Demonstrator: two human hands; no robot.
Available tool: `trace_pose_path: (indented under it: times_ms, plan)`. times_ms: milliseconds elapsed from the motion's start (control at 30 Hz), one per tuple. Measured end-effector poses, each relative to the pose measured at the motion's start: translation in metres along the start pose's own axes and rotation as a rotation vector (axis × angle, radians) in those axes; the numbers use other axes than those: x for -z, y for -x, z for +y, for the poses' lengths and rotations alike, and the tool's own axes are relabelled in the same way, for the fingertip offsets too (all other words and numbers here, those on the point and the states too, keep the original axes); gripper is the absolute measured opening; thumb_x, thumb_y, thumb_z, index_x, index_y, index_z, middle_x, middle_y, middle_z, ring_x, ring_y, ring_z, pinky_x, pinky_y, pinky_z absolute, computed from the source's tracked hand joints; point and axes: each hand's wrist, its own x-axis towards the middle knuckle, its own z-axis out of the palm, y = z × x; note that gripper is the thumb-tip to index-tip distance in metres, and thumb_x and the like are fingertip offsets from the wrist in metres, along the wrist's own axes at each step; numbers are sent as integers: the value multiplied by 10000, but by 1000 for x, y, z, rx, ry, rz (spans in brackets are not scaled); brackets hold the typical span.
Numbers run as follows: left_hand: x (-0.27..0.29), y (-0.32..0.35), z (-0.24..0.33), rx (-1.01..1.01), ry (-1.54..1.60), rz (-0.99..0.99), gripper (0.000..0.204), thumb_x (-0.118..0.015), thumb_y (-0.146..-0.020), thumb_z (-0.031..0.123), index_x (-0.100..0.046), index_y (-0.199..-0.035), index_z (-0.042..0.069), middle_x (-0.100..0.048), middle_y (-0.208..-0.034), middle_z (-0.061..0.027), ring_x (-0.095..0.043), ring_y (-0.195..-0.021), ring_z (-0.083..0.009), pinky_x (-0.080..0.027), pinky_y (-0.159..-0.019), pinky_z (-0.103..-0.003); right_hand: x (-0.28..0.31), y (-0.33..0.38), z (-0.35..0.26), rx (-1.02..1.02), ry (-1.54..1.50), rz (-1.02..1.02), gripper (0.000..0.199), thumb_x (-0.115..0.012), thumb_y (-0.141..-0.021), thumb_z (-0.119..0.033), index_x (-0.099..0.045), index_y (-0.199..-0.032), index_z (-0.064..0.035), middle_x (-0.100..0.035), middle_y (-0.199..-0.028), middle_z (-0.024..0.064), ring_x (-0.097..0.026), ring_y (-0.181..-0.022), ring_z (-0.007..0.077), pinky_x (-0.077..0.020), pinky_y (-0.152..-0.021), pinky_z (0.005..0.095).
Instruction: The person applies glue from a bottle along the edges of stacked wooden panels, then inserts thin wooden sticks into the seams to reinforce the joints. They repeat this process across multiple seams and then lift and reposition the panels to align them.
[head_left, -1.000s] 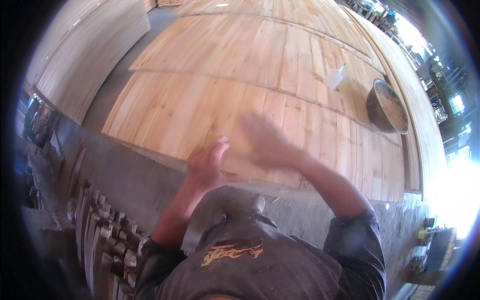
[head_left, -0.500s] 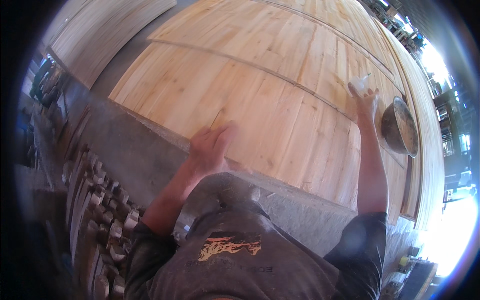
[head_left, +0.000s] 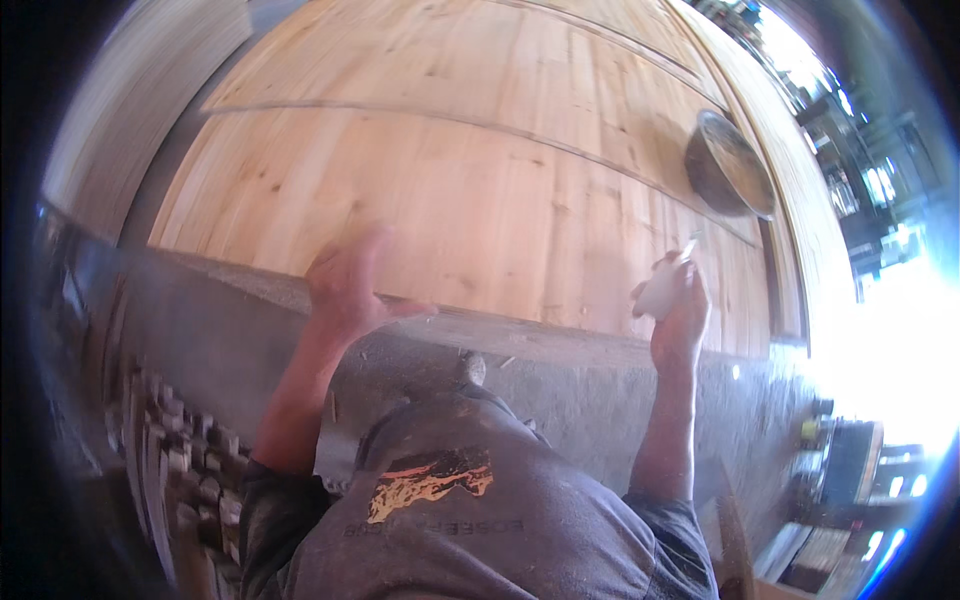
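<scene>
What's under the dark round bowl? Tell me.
Pale wooden boards show around the dark round bowl; its base hides the spot directly beneath, so that cannot be seen.

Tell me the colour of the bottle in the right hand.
The bottle is whitish, as the head view shows.

Print can be seen in one place only, on the dark shirt [head_left: 570, 505] of the person. It is one line of letters [head_left: 488, 526], small and dark, on the chest part of the cloth. Their colour is almost the same as the cloth, so they are faint, and in the middle of the line they become very weak. The line is placed just beside a printed picture [head_left: 430, 484] in orange and black. The full wording cannot be read with certainty.
</scene>
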Motion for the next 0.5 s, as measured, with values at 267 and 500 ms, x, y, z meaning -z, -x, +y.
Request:
trace_pose_path:
  times_ms: [267,500]
  plan:
    - [7,0,-2,-45,-19,-36,1062,-910,-709,786,-642,-1410,34,-782,-1273,-131,-789,-1079,-315,-609,-895,-445,-47,110,16,102,377,-24,468,-790,-1054,-95,-625,-1468,47,-744,-1165,82,-726,-1024,159,-620,-886,333]
    - [48,-44,40,-171,246,-97,617,-926,-864,468,-714,-1312,99,-789,-1264,-80,-764,-1186,-282,-596,-966,-441,-94,132,26,134,467,-445,461,-829,-990,-115,-670,-1407,3,-770,-1095,135,-738,-972,191,-599,-880,365]
